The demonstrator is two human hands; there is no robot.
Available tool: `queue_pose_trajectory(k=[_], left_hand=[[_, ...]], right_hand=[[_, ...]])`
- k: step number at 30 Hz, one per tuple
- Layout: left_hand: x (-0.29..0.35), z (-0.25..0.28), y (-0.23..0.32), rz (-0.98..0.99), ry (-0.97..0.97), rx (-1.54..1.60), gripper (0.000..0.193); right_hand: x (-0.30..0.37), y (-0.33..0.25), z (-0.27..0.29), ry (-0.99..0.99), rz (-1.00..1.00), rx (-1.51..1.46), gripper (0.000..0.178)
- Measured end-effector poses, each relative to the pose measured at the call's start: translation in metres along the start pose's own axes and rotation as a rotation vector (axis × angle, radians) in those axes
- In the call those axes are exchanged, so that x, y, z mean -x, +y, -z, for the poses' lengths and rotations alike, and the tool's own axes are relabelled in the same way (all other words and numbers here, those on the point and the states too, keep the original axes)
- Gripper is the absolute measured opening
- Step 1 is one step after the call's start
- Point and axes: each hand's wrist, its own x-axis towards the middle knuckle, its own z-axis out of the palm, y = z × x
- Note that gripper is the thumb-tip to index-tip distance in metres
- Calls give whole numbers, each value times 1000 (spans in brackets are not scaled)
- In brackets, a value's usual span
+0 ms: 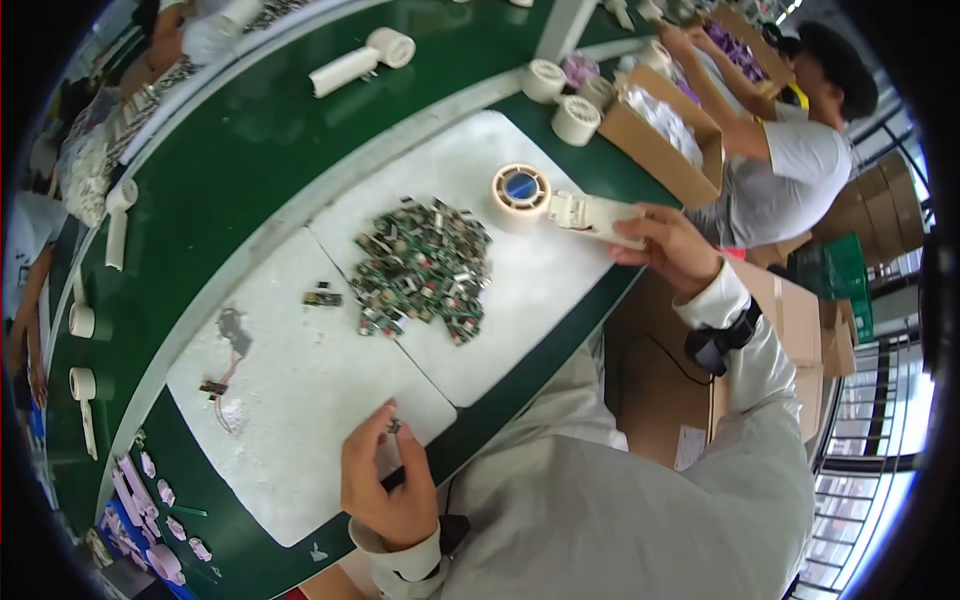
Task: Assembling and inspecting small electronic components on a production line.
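My right hand (pixel 672 245) grips the handle end of a white handheld fan (pixel 519 205). The fan's round head, with a blue centre, rests toward the far side of the white work mat (pixel 290 420); its handle looks opened up on the upper side. Near the mat's front edge, my left hand (pixel 392 480) pinches a small circuit board (pixel 394 427) between thumb and fingers, partly covered by them. A heap of small green circuit boards (pixel 420 268) lies between the hands, farther back. One loose board (pixel 322 296) sits just left of the heap.
A board with wires (pixel 214 388) lies at the mat's left. Beyond a pale rail, several white fans (pixel 360 62) lie on the green belt (pixel 240 150). Pink parts (pixel 140 500) are at lower left. A cardboard box (pixel 665 135) and a co-worker (pixel 790 160) are at far right.
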Motion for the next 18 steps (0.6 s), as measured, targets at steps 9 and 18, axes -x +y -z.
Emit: queue_pose_trajectory(k=[9,18], left_hand=[[6,-1,6,-37,4,-181,27],[20,18,8,-15,59,-432,26]], right_hand=[[52,10,-46,-357,624,1241,17],[8,-4,-61,-380,1199,1136,19]])
